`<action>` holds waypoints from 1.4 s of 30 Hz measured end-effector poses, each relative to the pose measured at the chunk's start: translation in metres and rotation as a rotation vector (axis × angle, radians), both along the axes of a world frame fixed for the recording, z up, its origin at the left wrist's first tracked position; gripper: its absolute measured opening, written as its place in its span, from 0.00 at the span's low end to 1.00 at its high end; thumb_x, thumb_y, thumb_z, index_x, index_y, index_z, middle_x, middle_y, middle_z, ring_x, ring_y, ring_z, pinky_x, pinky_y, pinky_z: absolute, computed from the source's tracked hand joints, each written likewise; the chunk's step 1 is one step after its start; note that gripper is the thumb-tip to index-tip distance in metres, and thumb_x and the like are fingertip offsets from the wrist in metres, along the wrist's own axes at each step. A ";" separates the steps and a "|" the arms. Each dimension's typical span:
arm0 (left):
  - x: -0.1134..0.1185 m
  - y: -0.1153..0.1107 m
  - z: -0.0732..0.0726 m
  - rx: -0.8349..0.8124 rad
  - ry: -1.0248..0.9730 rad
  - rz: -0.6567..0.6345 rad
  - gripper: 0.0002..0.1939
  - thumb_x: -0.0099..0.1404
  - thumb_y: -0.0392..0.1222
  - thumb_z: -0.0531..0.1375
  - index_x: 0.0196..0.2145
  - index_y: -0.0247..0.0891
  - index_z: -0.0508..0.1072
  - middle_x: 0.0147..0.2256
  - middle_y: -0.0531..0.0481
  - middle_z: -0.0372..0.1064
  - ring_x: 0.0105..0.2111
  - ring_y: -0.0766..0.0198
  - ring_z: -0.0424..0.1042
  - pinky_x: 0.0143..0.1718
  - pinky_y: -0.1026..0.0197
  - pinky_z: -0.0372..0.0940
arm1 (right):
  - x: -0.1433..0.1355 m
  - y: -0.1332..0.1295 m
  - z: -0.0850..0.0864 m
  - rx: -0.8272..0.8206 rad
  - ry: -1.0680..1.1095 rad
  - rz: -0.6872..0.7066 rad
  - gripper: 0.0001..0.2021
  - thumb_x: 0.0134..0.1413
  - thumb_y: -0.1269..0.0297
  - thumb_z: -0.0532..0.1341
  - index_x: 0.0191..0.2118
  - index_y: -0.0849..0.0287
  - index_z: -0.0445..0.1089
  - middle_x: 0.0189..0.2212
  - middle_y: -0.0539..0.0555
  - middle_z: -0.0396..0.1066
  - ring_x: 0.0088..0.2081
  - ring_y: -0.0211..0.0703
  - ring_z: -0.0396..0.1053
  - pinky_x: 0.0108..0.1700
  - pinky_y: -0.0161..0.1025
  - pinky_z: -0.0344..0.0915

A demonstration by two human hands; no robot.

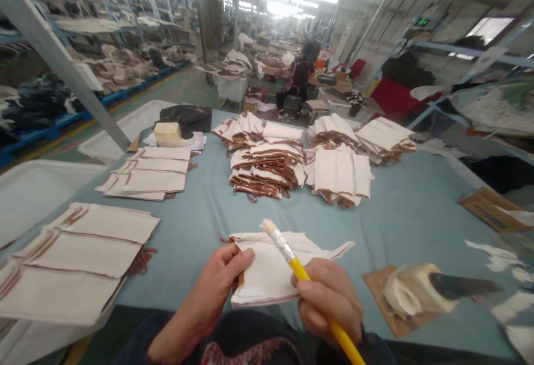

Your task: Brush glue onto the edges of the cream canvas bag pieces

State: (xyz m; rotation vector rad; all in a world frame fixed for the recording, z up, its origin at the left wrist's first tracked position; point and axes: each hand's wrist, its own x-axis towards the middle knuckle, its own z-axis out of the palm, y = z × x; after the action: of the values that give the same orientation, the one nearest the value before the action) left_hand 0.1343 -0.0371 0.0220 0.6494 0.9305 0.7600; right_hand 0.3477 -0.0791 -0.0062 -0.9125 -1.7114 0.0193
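A cream fabric piece (271, 270) with brown edging lies at the table's near edge. My left hand (221, 276) pinches its left side, thumb on top. My right hand (329, 298) is closed around a yellow-handled brush (299, 269), whose pale bristles point up and left above the fabric. To the right, a whitish container (411, 290) with a dark handle-like object in it rests on a brown cardboard piece (403, 329).
Stacked fabric pieces stand on the blue-green table (200, 215): a near-left stack (79, 265), a far-left stack (150, 170), a middle pile (267, 164) and a right pile (342, 170). A yellowish block (173, 134) sits at the back left. A person (298, 78) sits beyond the table.
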 end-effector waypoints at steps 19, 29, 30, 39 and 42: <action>-0.024 0.011 0.033 0.485 0.386 -0.147 0.20 0.68 0.58 0.65 0.35 0.36 0.81 0.21 0.55 0.61 0.29 0.59 0.64 0.31 0.63 0.63 | -0.056 0.045 0.036 -0.258 0.601 0.159 0.13 0.75 0.58 0.59 0.38 0.56 0.74 0.18 0.42 0.61 0.16 0.32 0.58 0.19 0.30 0.55; -0.027 0.007 0.027 0.382 0.275 -0.183 0.16 0.67 0.54 0.66 0.38 0.36 0.82 0.25 0.54 0.67 0.30 0.61 0.66 0.31 0.65 0.64 | -0.053 0.035 0.042 -0.254 0.490 0.074 0.15 0.75 0.56 0.57 0.37 0.56 0.74 0.19 0.44 0.62 0.16 0.33 0.58 0.18 0.31 0.56; -0.026 0.006 0.028 0.426 0.304 -0.184 0.16 0.69 0.53 0.64 0.36 0.37 0.82 0.25 0.53 0.67 0.30 0.60 0.66 0.32 0.64 0.65 | -0.053 0.035 0.042 -0.243 0.484 0.074 0.14 0.75 0.57 0.57 0.37 0.56 0.74 0.19 0.43 0.62 0.16 0.33 0.59 0.18 0.31 0.57; -0.030 -0.006 -0.007 1.497 0.863 -0.068 0.14 0.73 0.27 0.51 0.32 0.42 0.66 0.27 0.53 0.71 0.26 0.62 0.72 0.30 0.61 0.62 | -0.039 0.016 0.063 -0.219 0.553 -0.055 0.15 0.76 0.58 0.56 0.36 0.56 0.72 0.16 0.41 0.59 0.14 0.32 0.56 0.16 0.30 0.52; -0.028 -0.004 -0.015 1.672 0.992 -0.035 0.16 0.73 0.23 0.50 0.33 0.43 0.63 0.25 0.54 0.69 0.23 0.62 0.70 0.27 0.60 0.59 | -0.038 0.004 0.059 -0.236 0.360 -0.114 0.14 0.75 0.58 0.57 0.37 0.55 0.73 0.17 0.43 0.63 0.14 0.35 0.59 0.17 0.33 0.57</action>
State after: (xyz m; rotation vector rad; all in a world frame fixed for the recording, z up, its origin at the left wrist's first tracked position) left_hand 0.1058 -0.0414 0.0073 2.6666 0.9611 1.1139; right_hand 0.3092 -0.0753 0.0528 -1.1058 -1.3378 0.2977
